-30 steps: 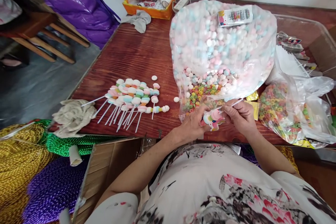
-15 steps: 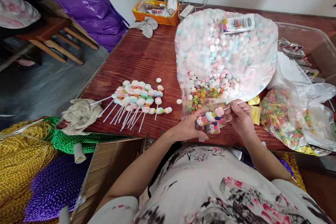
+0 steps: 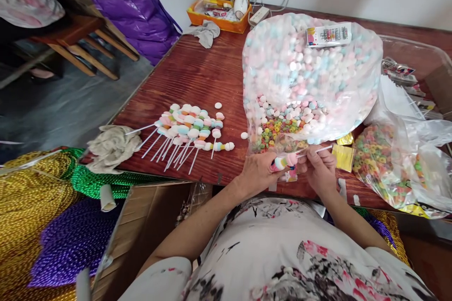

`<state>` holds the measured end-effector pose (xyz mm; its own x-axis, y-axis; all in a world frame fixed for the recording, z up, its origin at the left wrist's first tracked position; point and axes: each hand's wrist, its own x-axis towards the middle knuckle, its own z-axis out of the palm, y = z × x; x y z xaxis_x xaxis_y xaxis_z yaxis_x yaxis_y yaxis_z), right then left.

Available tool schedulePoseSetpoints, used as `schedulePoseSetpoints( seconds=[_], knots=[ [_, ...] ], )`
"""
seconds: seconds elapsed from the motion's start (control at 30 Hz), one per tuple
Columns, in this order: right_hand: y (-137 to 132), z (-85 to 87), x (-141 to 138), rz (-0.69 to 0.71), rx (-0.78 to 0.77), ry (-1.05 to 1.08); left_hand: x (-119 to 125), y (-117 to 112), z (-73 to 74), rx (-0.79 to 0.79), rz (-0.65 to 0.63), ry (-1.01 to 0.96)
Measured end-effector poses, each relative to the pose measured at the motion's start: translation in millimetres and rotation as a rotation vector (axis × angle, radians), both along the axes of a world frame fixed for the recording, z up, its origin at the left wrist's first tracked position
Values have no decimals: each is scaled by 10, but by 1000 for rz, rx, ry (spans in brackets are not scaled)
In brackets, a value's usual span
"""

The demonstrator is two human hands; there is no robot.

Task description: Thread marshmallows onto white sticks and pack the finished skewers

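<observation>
My left hand [image 3: 260, 174] is closed around a candy skewer [image 3: 281, 163], pastel pieces threaded on a white stick. Clear printed wrapping shows around and under the candy. My right hand [image 3: 320, 169] pinches at the stick just past the last pink piece, and the stick's bare end sticks out to the right. Whether those fingers also grip the wrapping, I cannot tell. Just behind my hands lies a large clear bag [image 3: 300, 75] of pastel candies, with small coloured rings at its near end. Left of my hands, several finished skewers [image 3: 187, 124] lie in a pile.
A crumpled cloth [image 3: 111, 148] lies at the table's left corner. Gold strips [image 3: 343, 157] and a bag of coloured rings [image 3: 376, 164] are on the right. An orange tray [image 3: 219, 19] stands at the back. Bead strands [image 3: 38, 207] hang at lower left; a person sits beyond.
My left hand has closed around the candy skewer, which it was cupping with fingers apart. My right hand has stayed at the stick. The whole view has shifted slightly.
</observation>
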<state>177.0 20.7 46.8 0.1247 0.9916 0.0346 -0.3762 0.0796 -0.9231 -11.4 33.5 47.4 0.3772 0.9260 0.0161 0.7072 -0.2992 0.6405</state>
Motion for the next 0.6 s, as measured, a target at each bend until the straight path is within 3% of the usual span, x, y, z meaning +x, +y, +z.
schedulePoseSetpoints(
  seconds=[0.13,0.23,0.43,0.5,0.6],
  knots=[
    [-182,-118,23,12,228,-167,-57,92,-17,-350,55,-440],
    [-178,-132,109,143,232,-176,-106,114,-40,-501,88,-564],
    [43,-26,174,344,32,-129,-35,35,85,-289,19,-244],
    [35,22,147,360,84,-187,3,24,115,-258,2,-202],
    [-67,78,118,302,308,-362,19,36,77,-310,-9,-284]
  ],
)
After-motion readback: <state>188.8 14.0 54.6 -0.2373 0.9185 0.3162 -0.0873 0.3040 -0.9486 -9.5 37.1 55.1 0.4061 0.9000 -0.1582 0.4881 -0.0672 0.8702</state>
